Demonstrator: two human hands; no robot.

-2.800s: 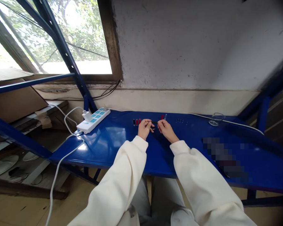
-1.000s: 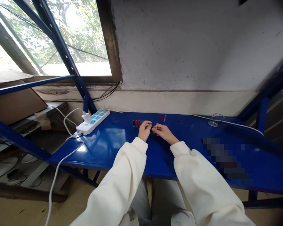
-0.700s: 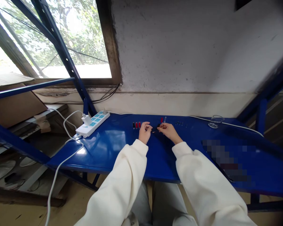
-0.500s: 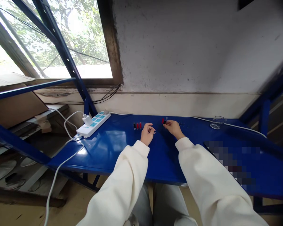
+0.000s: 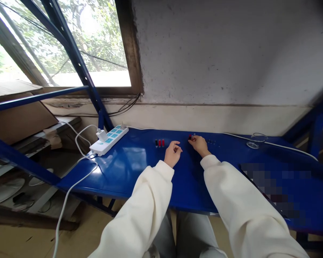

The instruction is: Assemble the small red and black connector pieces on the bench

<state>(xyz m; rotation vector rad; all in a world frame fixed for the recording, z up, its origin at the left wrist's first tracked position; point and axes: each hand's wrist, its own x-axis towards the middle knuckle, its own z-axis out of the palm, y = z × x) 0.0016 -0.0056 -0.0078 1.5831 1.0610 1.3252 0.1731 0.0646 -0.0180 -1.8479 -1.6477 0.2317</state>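
Just far-left of the pinched right hand [image 5: 199, 144], a red piece [image 5: 190, 136] is seen on the desk [image 5: 188, 182]; the loosely curled left hand [image 5: 173, 154] is held farther off; neither's contents can be told

White power strip [image 5: 111, 139] and plug [image 5: 101, 134] below a brown-framed window [image 5: 102, 46].

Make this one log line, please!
right grip: at red piece, contents unclear | left grip: over blue table, contents unclear | row: black tube, two red tubes
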